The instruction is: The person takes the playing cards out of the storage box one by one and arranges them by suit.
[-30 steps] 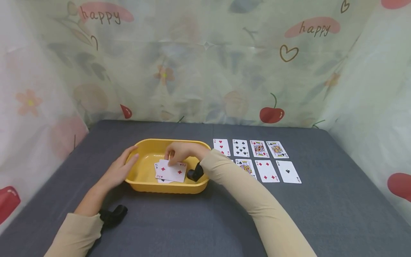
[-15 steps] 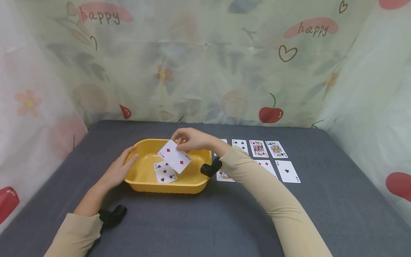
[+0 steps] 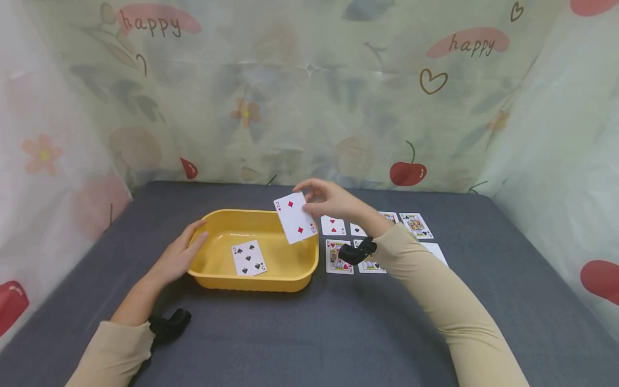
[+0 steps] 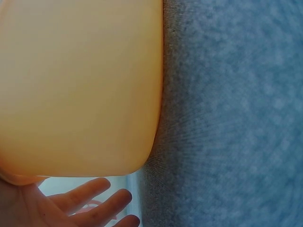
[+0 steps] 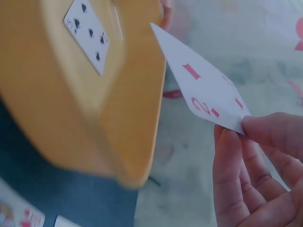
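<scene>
My right hand (image 3: 333,203) pinches a two of diamonds playing card (image 3: 293,217) by its edge, thumb on the face. The card is raised over the right end of a yellow plastic basin (image 3: 253,283), tilted. In the right wrist view the thumb and fingertips meet at one corner of the card. A five of spades (image 3: 249,258) lies face up on the basin floor. My left hand (image 3: 178,253) rests at the basin's left end, its thumb over the rim. The left wrist view shows its fingers (image 4: 102,208) straight and spread beneath the rim, outside the wall.
Right of the basin, face-up cards lie in two rows on the dark cloth-covered table (image 3: 271,338). Among them are a king of hearts (image 3: 336,257) and a club face card (image 3: 417,226); my right arm hides several. A patterned curtain (image 3: 309,123) stands behind.
My right hand has lifted the two of diamonds from on top of the five of spades and carried it up and rightward, uncovering the five. The left hand has stayed put.
</scene>
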A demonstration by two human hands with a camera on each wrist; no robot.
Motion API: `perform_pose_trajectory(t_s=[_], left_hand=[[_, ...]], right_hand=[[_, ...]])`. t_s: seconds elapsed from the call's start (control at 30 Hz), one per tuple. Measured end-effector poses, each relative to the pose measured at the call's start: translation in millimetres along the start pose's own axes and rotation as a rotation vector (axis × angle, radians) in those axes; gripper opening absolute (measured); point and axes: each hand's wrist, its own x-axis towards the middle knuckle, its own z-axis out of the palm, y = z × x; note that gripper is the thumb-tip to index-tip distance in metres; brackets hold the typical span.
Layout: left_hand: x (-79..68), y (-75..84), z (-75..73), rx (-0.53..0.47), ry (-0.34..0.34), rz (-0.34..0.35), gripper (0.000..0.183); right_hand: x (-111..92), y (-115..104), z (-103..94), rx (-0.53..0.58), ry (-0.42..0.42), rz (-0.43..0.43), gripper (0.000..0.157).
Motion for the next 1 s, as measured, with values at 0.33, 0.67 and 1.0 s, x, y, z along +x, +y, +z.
perform_pose_trajectory(t_s=[0.33, 0.67, 1.0], left_hand=[[-1.4, 1.5, -0.6, -0.003, -0.01, -0.004, 0.065], [0.0, 0.0, -1.4, -0.004, -0.013, -0.003, 0.066], [-1.2, 2.1, 0.2, 0.007, 0.005, 0.0, 0.064]], right_hand=[[-43, 30, -33.4, 0.068, 0.09, 0.045, 0.031], [-90, 64, -66.9, -0.031, 0.1, 0.139, 0.023], [-135, 107, -88.1, -0.037, -0.063, 0.244, 0.024]])
